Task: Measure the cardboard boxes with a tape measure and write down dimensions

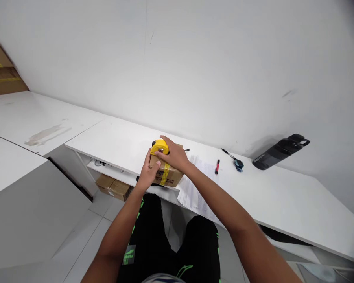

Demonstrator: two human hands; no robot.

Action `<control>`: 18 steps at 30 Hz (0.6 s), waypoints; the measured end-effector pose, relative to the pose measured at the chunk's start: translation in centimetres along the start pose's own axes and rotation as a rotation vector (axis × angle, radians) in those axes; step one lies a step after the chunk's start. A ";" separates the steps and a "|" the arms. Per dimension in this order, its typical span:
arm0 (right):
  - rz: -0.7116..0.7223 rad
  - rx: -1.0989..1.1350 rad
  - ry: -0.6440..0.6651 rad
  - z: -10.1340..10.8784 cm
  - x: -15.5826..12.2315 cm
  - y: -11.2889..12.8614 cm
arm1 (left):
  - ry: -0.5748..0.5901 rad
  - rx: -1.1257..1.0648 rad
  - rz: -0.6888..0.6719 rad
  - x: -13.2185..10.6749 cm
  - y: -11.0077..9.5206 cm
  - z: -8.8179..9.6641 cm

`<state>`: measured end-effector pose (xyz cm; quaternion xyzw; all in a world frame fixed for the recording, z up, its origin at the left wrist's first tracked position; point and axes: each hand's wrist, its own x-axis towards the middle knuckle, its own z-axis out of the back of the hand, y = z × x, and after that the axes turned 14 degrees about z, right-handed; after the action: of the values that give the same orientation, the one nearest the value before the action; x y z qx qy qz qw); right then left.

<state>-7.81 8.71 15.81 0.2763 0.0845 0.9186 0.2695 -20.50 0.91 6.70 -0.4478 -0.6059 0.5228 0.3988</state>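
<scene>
A small cardboard box [172, 177] with yellow tape and dark print sits at the front edge of the white shelf top. Over its top, my right hand [174, 154] grips a yellow tape measure [159, 146]. Against the box's left side, my left hand [149, 173] is closed, its thumb on the near upper edge and its fingers along the far left side. Whether any blade is pulled out of the tape measure is hidden from me. Printed papers [199, 188] lie just right of the box, partly under my right forearm.
A red and black pen [217, 167] lies by the papers. Behind it are a dark strap with a blue piece [238, 164] and an upright black bottle [279, 152]. A box [113, 186] is below, left of my knees; larger cartons [4, 74] stand far left.
</scene>
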 end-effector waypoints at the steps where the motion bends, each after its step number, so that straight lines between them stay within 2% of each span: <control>1: 0.003 0.020 -0.012 -0.1 -0.2 -0.2 | 0.001 0.005 -0.006 0.0 0.0 -0.1; 10: 0.023 0.102 -0.072 -0.4 -0.7 -1.2 | -0.049 0.021 -0.009 0.1 0.0 -0.4; 16: -0.003 0.098 -0.059 -0.2 -0.7 -1.1 | -0.076 0.044 0.002 0.1 0.1 -0.5; 18: -0.008 0.100 -0.050 -0.1 -0.6 -1.0 | -0.117 0.043 0.006 -0.1 0.1 -0.8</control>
<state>-6.96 9.24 15.13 0.3118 0.1246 0.9051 0.2610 -19.75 1.01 6.74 -0.4099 -0.6152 0.5623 0.3707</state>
